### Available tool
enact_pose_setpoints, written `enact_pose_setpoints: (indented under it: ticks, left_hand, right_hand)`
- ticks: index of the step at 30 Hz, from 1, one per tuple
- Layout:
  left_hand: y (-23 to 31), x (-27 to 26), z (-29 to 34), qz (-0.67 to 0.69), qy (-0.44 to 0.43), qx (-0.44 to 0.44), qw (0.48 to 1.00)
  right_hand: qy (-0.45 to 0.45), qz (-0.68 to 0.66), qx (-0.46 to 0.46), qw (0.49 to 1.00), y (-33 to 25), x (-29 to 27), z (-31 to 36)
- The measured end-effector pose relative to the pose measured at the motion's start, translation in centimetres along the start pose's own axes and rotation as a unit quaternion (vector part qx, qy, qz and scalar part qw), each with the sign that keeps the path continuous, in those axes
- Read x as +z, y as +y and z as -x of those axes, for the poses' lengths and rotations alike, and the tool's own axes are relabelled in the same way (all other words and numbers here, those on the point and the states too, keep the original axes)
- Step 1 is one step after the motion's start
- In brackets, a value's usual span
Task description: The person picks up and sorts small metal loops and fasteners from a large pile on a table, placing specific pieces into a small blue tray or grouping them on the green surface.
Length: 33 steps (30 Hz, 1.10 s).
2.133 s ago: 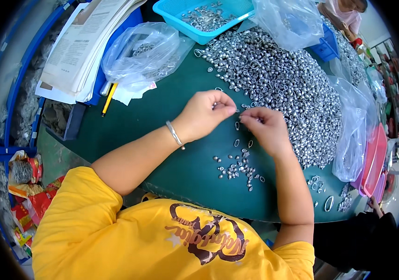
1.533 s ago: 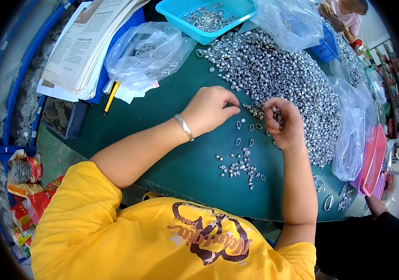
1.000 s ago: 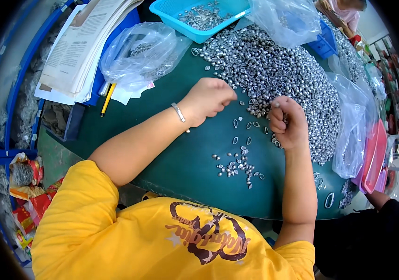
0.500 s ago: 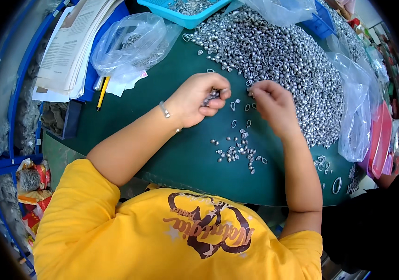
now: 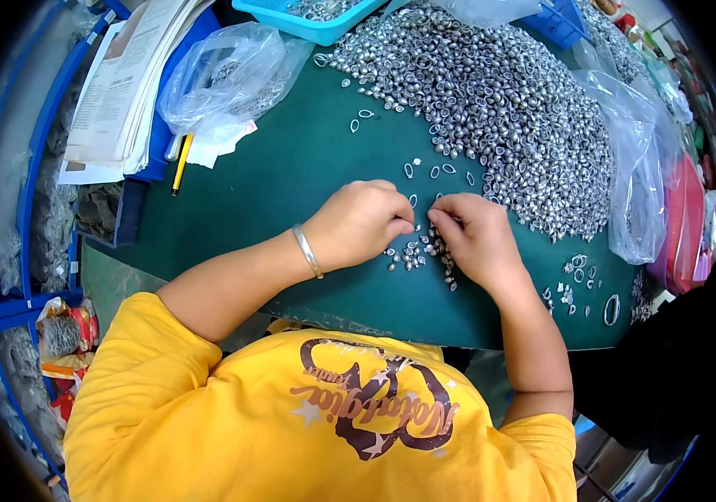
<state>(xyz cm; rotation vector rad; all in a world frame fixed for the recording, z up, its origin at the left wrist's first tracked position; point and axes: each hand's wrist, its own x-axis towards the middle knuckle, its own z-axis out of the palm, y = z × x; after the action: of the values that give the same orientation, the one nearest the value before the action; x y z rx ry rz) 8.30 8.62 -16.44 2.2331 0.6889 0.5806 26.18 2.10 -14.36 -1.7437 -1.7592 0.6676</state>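
Observation:
Palm down over the green tabletop, my left hand [image 5: 359, 222] has its thumb and fingers pressed together. Facing it, my right hand [image 5: 479, 238] pinches with thumb and forefinger, a small gap away from the left fingertips. Anything in either pinch is too small or hidden to make out. Between and below the hands lies a loose cluster of small silvery metal beads [image 5: 409, 256], partly covered by the right hand. Several thin oval metal rings [image 5: 435, 171] are scattered just beyond the fingertips.
A big heap of silvery metal pieces [image 5: 500, 100] covers the table's far right. Around it are a turquoise basket [image 5: 324, 32], clear plastic bags [image 5: 228, 79], a blue bin [image 5: 560, 25] and a red tray [image 5: 686, 217]. Papers [image 5: 119, 92] and a yellow pen [image 5: 181, 166] lie left.
Both hands have come down nearer to me, over the bead cluster. My left hand has turned palm down, hiding the metal pieces seen in its curled fingers before.

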Motion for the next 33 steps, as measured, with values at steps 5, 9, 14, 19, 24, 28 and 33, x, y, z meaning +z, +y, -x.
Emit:
enact_pose_setpoints:
  ticks: [5,9,14,19,24,28,33]
  left_hand:
    - [0.1,-2.2,0.3,0.677,-0.050,-0.282,0.678]
    - [-0.6,-2.4,0.7,0.748,-0.041,-0.245,0.615]
    - [0.7,-0.1,-0.6,0.165,-0.046,-0.188,0.967]
    - [0.6,1.3,-0.4,-0.062,0.011,0.022,0.998]
    - [0.7,1.3,-0.2,-0.074,0.014,0.024,0.997]
    - [0.7,1.4,-0.2,-0.083,0.010,0.020,0.996]
    - [0.9,0.4,-0.7,0.158,0.016,-0.098,0.982]
  right_hand:
    - [-0.054,-0.729,0.135,0.669,2.8,-2.7,1.5]
    - [-0.041,-0.647,0.178,0.740,2.4,-2.6,2.5]
    - [0.023,0.051,-0.030,0.998,0.5,0.0,2.6]
    - [0.021,-0.222,0.111,0.968,1.1,-0.3,2.6]
    - [-0.076,-0.672,0.186,0.713,2.2,-2.7,2.4]
    - [0.009,0.029,-0.067,0.997,0.9,-0.1,1.4]
    - [0.043,-0.170,0.026,0.984,1.7,0.7,1.6]
